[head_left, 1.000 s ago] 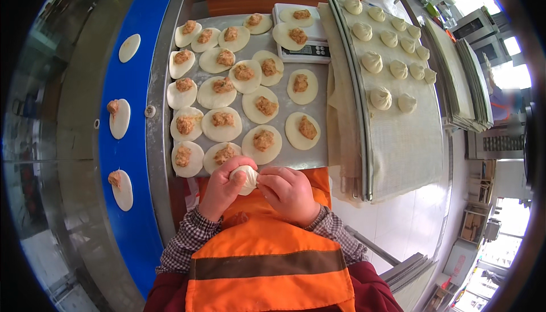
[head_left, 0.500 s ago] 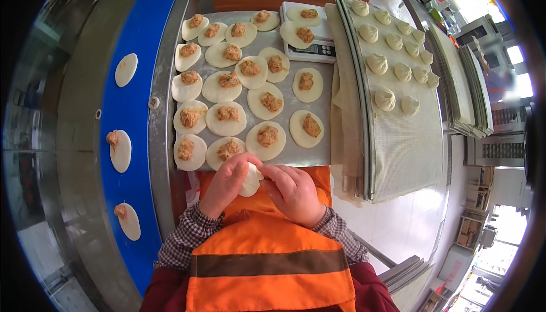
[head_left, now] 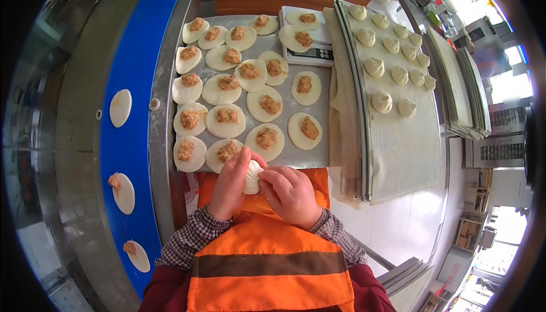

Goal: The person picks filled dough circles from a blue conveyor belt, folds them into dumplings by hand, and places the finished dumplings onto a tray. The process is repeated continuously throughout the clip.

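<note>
Both hands still pinching a pleated dumpling (head_left: 252, 177) near the chest, left hand (head_left: 230, 184) and right hand (head_left: 290, 194) closed around it, conveyor's dough rounds (head_left: 120, 107) carried farther along than earlier

Bright even light, sharp centre, window glare at right — strong fisheye bending, black vignette at rim

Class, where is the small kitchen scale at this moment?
The scale sits at the far end of the steel table, just left of the cloth-lined tray, with two filled wrappers on it.
</note>
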Tool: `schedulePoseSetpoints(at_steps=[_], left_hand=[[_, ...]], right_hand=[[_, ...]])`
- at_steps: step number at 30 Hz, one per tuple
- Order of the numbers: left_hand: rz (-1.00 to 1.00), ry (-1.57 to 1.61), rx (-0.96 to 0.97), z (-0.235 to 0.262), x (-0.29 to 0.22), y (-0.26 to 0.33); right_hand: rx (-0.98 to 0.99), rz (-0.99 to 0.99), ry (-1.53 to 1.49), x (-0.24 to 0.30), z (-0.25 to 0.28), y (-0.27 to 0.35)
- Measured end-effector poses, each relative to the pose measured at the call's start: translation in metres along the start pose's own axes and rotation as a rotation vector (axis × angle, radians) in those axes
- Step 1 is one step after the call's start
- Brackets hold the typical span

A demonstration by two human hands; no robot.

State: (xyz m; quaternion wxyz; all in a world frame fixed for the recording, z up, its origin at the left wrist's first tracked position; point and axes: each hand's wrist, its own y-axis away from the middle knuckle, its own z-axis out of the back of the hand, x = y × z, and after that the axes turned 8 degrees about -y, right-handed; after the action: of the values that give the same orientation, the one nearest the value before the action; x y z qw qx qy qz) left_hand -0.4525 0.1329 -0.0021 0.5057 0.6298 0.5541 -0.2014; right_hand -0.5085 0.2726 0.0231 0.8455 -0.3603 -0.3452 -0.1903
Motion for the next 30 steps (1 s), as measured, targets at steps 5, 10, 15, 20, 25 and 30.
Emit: schedulePoseSetpoints(at_steps=[5,10,15,20,25,30], left_hand=[[0.269,0.107,0.194,0.009,-0.006,-0.002],[0.237,0.202,0.188,-0.015,-0.013,-0.004],[-0.044,0.006,0.166,-0.03,0.007,-0.014],[0.024,0.069,0.196,-0.089,-0.015,-0.033],[0.003,0.13,0.516,-0.161,-0.026,-0.053],[-0.136,-0.146,0.465,-0.14,-0.031,-0.063]], right_hand=[[0.111,-0.115,-0.066,0.007,0.016,0.0],[0.131,0.02,0.027,-0.003,0.029,0.005],[0.019,-0.057,-0.003,0.001,0.043,0.01],[-0.096,-0.297,0.1,0.024,0.094,0.013],[-0.148,-0.365,0.093,0.012,0.156,0.02],[-0.568,-0.469,0.015,-0.076,0.284,0.034]])
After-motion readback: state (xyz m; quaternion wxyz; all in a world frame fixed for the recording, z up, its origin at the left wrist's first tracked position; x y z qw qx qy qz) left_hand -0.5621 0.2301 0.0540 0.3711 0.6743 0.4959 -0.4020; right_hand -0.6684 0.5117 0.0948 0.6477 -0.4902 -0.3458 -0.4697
